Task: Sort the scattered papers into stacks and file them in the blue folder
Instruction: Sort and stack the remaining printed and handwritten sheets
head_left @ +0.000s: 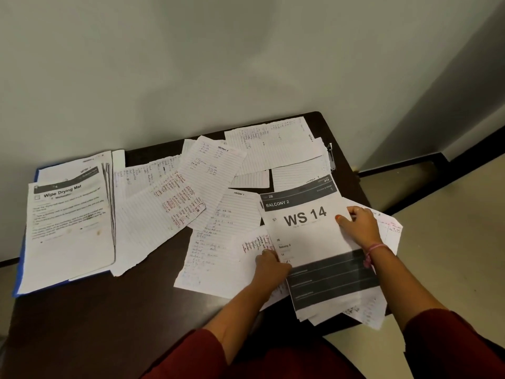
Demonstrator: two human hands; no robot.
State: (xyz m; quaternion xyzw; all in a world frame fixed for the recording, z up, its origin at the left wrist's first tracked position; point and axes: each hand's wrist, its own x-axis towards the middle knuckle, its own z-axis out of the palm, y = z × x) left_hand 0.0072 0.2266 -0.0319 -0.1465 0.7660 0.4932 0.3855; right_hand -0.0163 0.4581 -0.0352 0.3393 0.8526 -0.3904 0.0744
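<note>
Dark table (82,310) against wall, papers everywhere. One blue folder (20,258) at left edge under a printed stack (68,231). Both hands, left hand (269,265) and right hand (358,225), pinch the WS 14 sheet (308,231) near right edge; loose lined sheets (191,187) uncountable.

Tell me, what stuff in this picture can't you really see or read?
Head view only:
- Blue folder: mostly hidden under the printed stack; just its left edge shows.
- Handwriting on the lined sheets: too small and blurred to read.
- Papers under the WS 14 sheet: covered by it.
- Left hand fingertips: tucked under that sheet's edge.
- Metal clip at the table's far edge: too small to identify.
</note>
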